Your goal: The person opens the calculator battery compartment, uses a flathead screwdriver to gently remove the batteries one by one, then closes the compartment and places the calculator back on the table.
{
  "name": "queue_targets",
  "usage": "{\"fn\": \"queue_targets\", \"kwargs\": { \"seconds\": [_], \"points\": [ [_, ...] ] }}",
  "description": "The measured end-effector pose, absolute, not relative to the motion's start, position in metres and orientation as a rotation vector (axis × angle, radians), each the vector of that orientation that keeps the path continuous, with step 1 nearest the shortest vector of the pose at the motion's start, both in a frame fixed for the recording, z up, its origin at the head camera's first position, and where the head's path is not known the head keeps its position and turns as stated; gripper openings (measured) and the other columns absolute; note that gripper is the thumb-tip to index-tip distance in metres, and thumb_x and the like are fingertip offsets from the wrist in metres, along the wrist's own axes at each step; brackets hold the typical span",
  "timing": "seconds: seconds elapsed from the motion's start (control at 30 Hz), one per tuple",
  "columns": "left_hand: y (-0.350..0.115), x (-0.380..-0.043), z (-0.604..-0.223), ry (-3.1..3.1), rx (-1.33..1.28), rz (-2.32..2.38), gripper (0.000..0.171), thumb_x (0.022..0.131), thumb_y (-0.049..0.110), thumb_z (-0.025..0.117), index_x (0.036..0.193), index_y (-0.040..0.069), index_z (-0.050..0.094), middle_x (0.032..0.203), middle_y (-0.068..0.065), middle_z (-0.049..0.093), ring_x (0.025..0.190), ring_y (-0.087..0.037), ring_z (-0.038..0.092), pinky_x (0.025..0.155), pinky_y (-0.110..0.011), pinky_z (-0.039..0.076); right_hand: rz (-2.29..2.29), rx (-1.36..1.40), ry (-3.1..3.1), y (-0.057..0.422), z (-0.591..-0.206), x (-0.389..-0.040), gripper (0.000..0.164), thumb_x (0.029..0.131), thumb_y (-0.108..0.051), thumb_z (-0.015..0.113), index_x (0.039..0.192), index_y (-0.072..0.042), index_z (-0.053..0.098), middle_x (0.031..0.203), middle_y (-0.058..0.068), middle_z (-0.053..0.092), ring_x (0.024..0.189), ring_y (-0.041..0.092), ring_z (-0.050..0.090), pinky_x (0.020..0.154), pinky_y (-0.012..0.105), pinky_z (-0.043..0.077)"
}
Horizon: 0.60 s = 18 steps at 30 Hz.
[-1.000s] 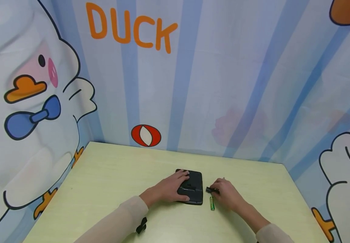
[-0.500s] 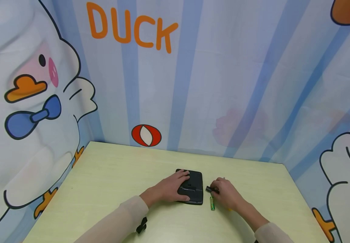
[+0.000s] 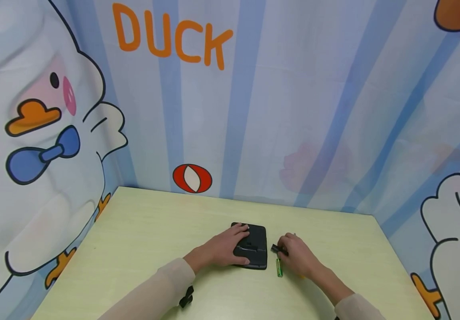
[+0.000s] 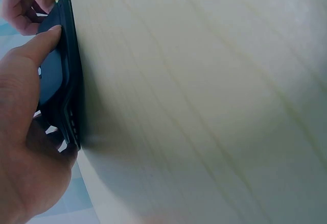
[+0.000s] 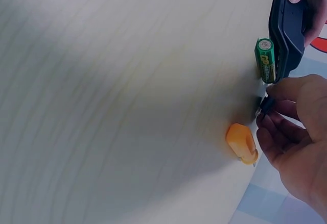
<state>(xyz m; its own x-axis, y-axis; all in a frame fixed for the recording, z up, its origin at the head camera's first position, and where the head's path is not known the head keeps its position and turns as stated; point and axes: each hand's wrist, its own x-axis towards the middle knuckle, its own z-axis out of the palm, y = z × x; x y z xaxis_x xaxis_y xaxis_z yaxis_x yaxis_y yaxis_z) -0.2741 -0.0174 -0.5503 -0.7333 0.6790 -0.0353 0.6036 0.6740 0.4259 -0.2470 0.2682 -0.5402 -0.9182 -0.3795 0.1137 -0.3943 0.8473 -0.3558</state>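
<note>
A black calculator (image 3: 257,253) lies back side up on the table. My left hand (image 3: 226,246) rests across its left part, its thumb (image 4: 43,43) on the near edge and its fingers spread over the back. Right of it, my right hand (image 3: 295,253) pinches a small black piece (image 3: 275,249) between thumb and fingers, close to the table. The right wrist view shows this piece (image 5: 265,104) partly covered by the fingertips. A green cylindrical battery (image 3: 279,268) stands out between the calculator and my right hand; its metal end faces the right wrist camera.
A small orange plastic object (image 5: 241,142) lies on the table beside my right hand, mostly hidden in the head view. A black fitting (image 3: 186,297) juts out by the left sleeve. The pale table (image 3: 154,226) meets a duck-printed curtain (image 3: 262,111) at its back edge.
The black piece in my right hand has tilted and shifted very slightly right and up. A sliver of orange now shows beside the right wrist. My left hand and the calculator stay put.
</note>
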Motion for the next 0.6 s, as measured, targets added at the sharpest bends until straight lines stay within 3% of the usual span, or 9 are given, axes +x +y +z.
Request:
{"fn": "queue_targets", "kwargs": {
  "seconds": [0.27, 0.6],
  "points": [
    [-0.017, -0.275, -0.551, 2.702, 1.048, 0.572, 0.088, 0.097, 0.059, 0.069, 0.165, 0.011, 0.040, 0.174, -0.003, 0.028, 0.162, -0.025, 0.020, 0.126, -0.044, 0.031, 0.611, 0.616, -2.954, 0.268, -0.538, -0.246, 0.014, 0.090, -0.004, 0.081, 0.100, -0.008, 0.072, 0.095, 0.001, 0.062, 0.086, 0.016, 0.061, 0.080, 0.042, 0.056],
    [-0.016, -0.276, -0.554, 2.718, 1.035, 0.563, 0.089, 0.096, 0.061, 0.069, 0.164, 0.012, 0.040, 0.174, -0.002, 0.028, 0.162, -0.023, 0.020, 0.126, -0.043, 0.032, 0.670, 0.645, -2.921, 0.254, -0.522, -0.244, 0.017, 0.090, -0.003, 0.083, 0.101, -0.010, 0.073, 0.095, -0.002, 0.062, 0.085, 0.015, 0.064, 0.076, 0.036, 0.058]
  ]
}}
